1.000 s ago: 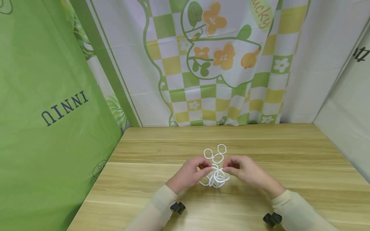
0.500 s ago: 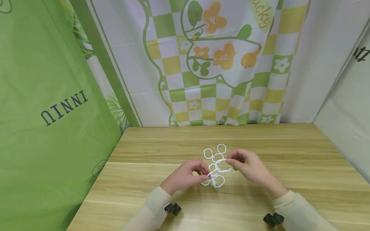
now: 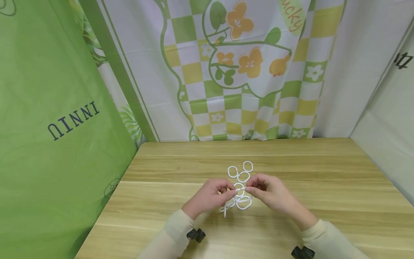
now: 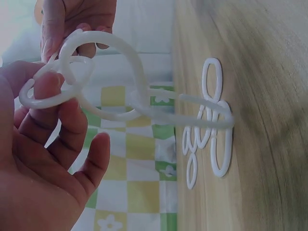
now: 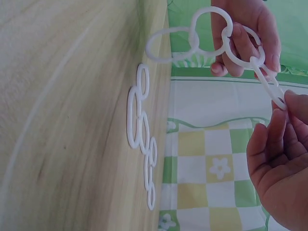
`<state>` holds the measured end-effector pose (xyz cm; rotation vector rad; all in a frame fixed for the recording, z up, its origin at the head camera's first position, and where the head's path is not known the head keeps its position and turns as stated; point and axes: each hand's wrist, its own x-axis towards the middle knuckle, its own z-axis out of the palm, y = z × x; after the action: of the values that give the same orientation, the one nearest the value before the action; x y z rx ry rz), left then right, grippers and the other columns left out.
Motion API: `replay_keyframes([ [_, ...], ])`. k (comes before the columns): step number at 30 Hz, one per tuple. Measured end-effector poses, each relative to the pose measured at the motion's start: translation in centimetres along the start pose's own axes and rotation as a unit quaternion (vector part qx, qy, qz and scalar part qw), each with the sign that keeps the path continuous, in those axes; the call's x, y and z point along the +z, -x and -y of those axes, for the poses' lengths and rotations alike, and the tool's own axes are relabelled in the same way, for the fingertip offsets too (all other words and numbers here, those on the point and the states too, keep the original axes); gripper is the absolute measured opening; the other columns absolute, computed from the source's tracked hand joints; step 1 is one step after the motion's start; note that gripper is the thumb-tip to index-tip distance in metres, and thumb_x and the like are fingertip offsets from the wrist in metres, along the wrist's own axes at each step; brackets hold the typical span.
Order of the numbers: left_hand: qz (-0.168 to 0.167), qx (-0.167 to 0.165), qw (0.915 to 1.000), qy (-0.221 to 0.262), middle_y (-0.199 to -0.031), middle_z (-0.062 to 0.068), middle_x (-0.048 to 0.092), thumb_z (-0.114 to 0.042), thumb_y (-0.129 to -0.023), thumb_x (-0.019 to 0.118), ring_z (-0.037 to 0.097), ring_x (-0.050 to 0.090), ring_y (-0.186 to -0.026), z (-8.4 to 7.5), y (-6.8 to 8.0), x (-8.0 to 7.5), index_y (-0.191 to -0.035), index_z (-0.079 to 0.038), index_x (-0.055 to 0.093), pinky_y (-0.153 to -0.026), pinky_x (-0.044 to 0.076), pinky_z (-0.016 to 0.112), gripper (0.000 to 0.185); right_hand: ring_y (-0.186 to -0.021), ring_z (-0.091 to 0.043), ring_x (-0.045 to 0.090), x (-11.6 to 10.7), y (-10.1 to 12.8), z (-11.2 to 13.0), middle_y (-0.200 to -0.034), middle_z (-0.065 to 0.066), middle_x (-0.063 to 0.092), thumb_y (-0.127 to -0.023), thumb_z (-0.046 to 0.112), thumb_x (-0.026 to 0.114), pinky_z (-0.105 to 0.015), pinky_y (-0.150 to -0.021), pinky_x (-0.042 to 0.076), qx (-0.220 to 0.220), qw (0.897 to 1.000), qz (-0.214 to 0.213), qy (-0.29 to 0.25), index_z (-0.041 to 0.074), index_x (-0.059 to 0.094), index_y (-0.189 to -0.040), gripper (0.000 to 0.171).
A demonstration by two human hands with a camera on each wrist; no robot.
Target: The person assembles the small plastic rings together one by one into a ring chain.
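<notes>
My left hand (image 3: pixel 210 196) pinches a white oval plastic ring (image 4: pixel 45 102), with a fingertip inside its loop. Two more linked rings hang from it towards the table, the nearer being a white ring (image 5: pixel 230 24). Just to the right, my right hand (image 3: pixel 273 194) pinches another white ring (image 5: pixel 265 86) between thumb and fingers. That ring meets the left hand's ring and seems to pass through it. The fingertips of both hands are close together above the table. In the head view the fingers partly hide the held rings.
Several white rings lie flat on the wooden table (image 3: pixel 323 194), some touching or overlapping. Beyond the hands is a loose ring (image 3: pixel 228 172), with another ring (image 3: pixel 253 166) to its right. A patterned curtain (image 3: pixel 233 104) hangs behind the table, and a green curtain (image 3: pixel 64 162) hangs at left.
My right hand first moved away to the right with a ring, then came back left to the left hand. The hanging rings have shifted left, below the left hand.
</notes>
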<state>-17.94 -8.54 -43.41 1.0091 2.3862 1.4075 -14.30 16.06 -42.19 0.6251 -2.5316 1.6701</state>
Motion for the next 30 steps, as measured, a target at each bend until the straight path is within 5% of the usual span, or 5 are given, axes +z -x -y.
replay_keyframes([
  [6,-0.018,0.025,0.9993,-0.021,-0.069,-0.011,0.057,-0.019,-0.100,0.069,0.000,0.050,-0.063,0.4,0.2,-0.3,-0.096,-0.009,0.076,-0.055,0.041,0.019,0.013,-0.070,-0.007,0.056,0.4,0.0,-0.1,-0.084,0.000,0.067,-0.095,0.008,0.075,-0.024,-0.060,0.048,0.007,1.000,0.006,-0.004,0.005,0.072,-0.097,0.005],
  [16,-0.035,-0.016,0.9988,-0.031,-0.067,-0.011,0.057,-0.026,-0.102,0.067,0.003,0.051,-0.059,0.8,1.1,-1.8,-0.099,-0.012,0.077,-0.056,0.044,0.021,0.017,-0.072,-0.012,0.057,-0.1,-1.1,-2.8,-0.087,-0.007,0.066,-0.099,0.012,0.071,-0.025,-0.062,0.050,0.073,0.997,0.009,0.015,0.001,0.070,-0.103,0.012],
  [24,-0.041,-0.004,0.9985,-0.036,-0.070,-0.010,0.059,-0.024,-0.102,0.068,0.005,0.052,-0.065,1.0,1.6,-2.5,-0.099,-0.009,0.077,-0.058,0.043,0.022,0.018,-0.072,-0.013,0.056,0.8,-1.9,-5.6,-0.083,0.000,0.062,-0.096,0.013,0.072,-0.026,-0.062,0.048,0.091,0.987,0.107,0.078,0.009,0.068,-0.095,0.006],
  [30,-0.035,0.004,0.9985,-0.043,-0.070,-0.011,0.058,-0.025,-0.103,0.066,0.004,0.052,-0.065,1.5,2.0,-2.7,-0.099,-0.010,0.076,-0.059,0.044,0.022,0.018,-0.067,-0.012,0.056,1.7,-1.8,-6.1,-0.079,0.001,0.062,-0.091,0.005,0.074,-0.025,-0.058,0.048,0.073,0.985,0.117,0.101,0.004,0.067,-0.093,0.007],
])
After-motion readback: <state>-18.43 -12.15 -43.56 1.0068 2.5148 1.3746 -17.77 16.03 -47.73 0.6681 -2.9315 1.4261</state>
